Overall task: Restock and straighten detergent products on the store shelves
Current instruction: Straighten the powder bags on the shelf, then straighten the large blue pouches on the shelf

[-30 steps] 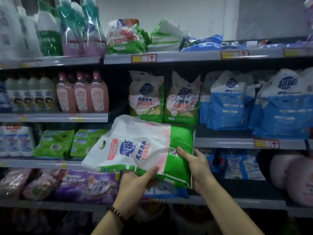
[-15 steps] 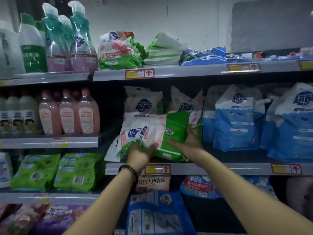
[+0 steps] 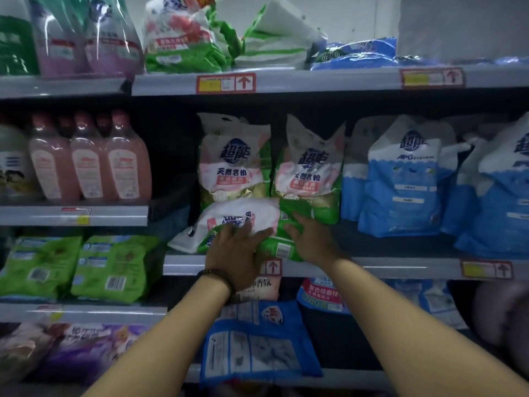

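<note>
A white, pink and green detergent bag (image 3: 252, 219) lies on its side on the middle shelf (image 3: 372, 267), in front of two upright bags of the same kind (image 3: 234, 164) (image 3: 310, 167). My left hand (image 3: 234, 253) presses on the bag's front lower edge with fingers spread over it. My right hand (image 3: 310, 242) rests on the green right end of the bag, fingers straight. The bag's white handle end pokes out to the left past the shelf end.
Blue detergent bags (image 3: 406, 179) stand right of the green ones. Pink bottles (image 3: 88, 159) fill the left shelf, green packs (image 3: 114, 267) sit below them. More bags lie on the top shelf (image 3: 315, 80). A blue bag (image 3: 257, 342) sticks out below my arms.
Both hands lifted the bag from chest height up onto the middle shelf and laid it down flat there. My fingers have gone from gripping its edges to lying on top of it.
</note>
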The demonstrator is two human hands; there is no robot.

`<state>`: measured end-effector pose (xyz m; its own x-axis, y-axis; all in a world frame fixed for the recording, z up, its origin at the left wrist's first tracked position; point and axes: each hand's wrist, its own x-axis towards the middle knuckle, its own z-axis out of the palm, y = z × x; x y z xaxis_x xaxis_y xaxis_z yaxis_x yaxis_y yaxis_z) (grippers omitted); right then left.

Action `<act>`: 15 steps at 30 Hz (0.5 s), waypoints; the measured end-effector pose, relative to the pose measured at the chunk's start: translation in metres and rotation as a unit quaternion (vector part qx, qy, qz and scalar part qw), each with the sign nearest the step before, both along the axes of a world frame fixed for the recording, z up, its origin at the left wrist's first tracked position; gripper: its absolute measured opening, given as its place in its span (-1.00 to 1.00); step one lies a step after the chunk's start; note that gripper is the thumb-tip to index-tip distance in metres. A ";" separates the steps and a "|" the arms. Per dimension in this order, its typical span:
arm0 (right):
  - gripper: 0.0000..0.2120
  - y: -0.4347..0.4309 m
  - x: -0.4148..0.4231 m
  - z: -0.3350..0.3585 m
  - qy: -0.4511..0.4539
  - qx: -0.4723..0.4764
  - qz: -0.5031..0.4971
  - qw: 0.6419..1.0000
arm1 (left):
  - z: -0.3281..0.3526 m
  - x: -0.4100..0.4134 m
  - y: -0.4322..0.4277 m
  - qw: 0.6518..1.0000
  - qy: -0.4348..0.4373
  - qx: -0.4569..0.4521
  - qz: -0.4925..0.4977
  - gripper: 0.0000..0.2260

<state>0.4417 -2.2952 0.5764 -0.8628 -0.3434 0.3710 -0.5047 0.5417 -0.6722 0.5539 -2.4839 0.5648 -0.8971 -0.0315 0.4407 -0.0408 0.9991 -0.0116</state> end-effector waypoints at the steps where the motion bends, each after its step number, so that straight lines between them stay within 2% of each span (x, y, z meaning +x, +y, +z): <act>1: -0.38 -0.001 -0.001 -0.002 0.005 0.002 -0.005 1.000 | -0.004 -0.005 -0.005 0.999 -0.028 0.029 -0.008 -0.45; 4: -0.39 -0.003 0.007 -0.005 0.015 0.030 -0.024 0.999 | -0.008 -0.013 -0.011 0.995 -0.068 0.074 -0.020 -0.47; 7: -0.49 -0.001 0.032 -0.018 0.067 0.021 -0.056 0.996 | -0.014 -0.009 -0.003 0.997 -0.038 0.073 -0.007 -0.50; 9: -0.57 0.004 0.061 -0.032 0.137 -0.002 -0.085 0.987 | -0.026 0.002 0.009 0.997 0.016 0.078 -0.007 -0.47; 12: -0.74 0.016 0.108 -0.068 0.225 -0.100 -0.119 0.962 | -0.056 0.032 0.034 0.974 0.144 0.164 -0.059 -0.38; 14: -0.85 0.023 0.129 -0.105 0.200 -0.171 -0.143 0.954 | -0.084 0.056 0.046 0.956 0.222 0.184 -0.060 -0.39; 15: -0.88 0.025 0.137 -0.125 0.145 -0.195 -0.149 0.958 | -0.101 0.066 0.050 0.954 0.240 0.174 -0.055 -0.43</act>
<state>0.5786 -2.2700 0.4510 -0.7421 0.1159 0.6602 -0.5632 0.4261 -0.7080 0.6198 -2.4338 0.4642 -0.6016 -0.1680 0.7810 0.1464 0.9379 0.3145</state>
